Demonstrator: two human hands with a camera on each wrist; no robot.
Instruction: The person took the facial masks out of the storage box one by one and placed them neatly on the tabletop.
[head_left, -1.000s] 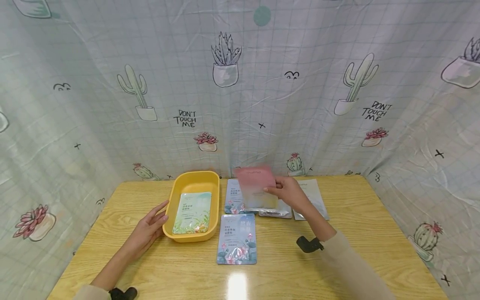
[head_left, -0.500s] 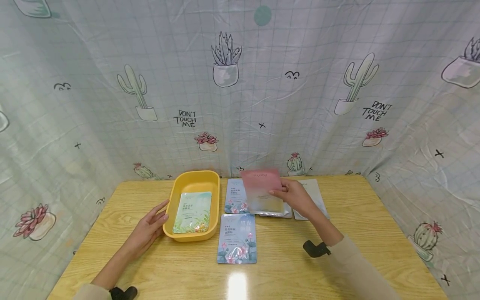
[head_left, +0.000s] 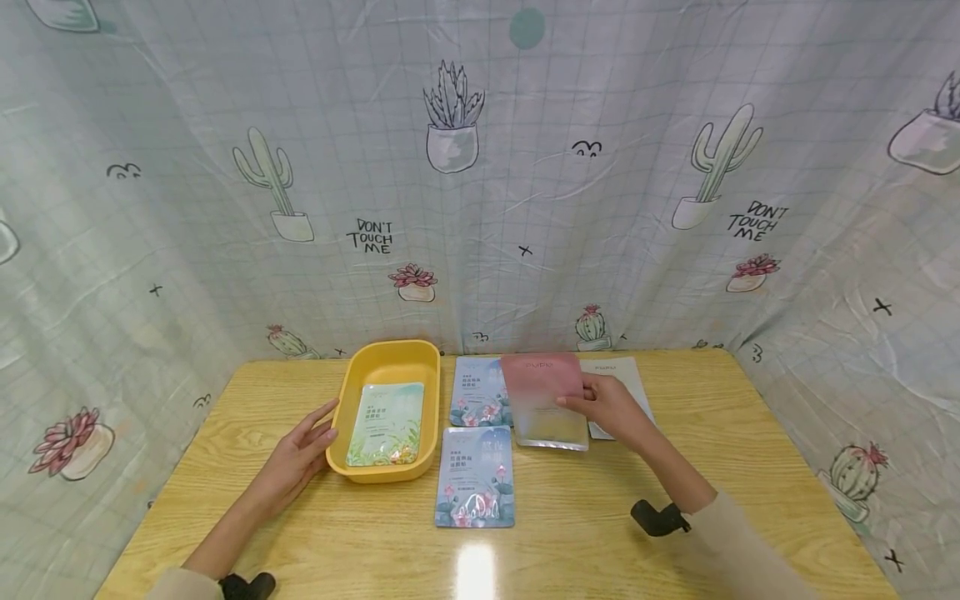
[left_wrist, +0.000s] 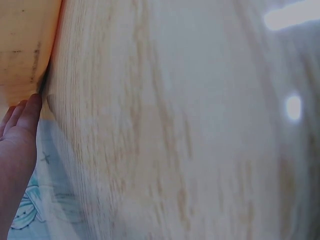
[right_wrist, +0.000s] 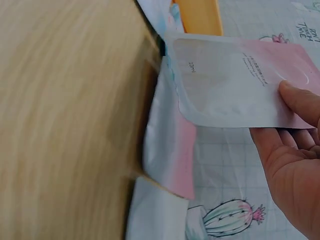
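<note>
My right hand (head_left: 611, 408) pinches the right edge of a pink-and-silver face mask sachet (head_left: 543, 404), thumb on top and fingers beneath. In the right wrist view the held mask sachet (right_wrist: 220, 82) is raised off the table, over another pink-and-silver sachet (right_wrist: 170, 130) that the head view hides. My left hand (head_left: 296, 454) touches the left side of a yellow plastic basket (head_left: 393, 362) with extended fingers. Inside the basket lies a green-and-white mask sachet (head_left: 384, 425).
Two blue lotus-print sachets lie right of the basket: a back one (head_left: 472, 392) and a front one (head_left: 475, 492). A white sachet (head_left: 626, 379) lies at the back right, partly behind my right hand. A cactus-print curtain (head_left: 487, 208) surrounds the wooden table (head_left: 585, 533).
My right hand has moved right and slightly toward me with the pink sachet, lowering it and uncovering more of the back blue sachet. The left hand and basket have stayed put.
</note>
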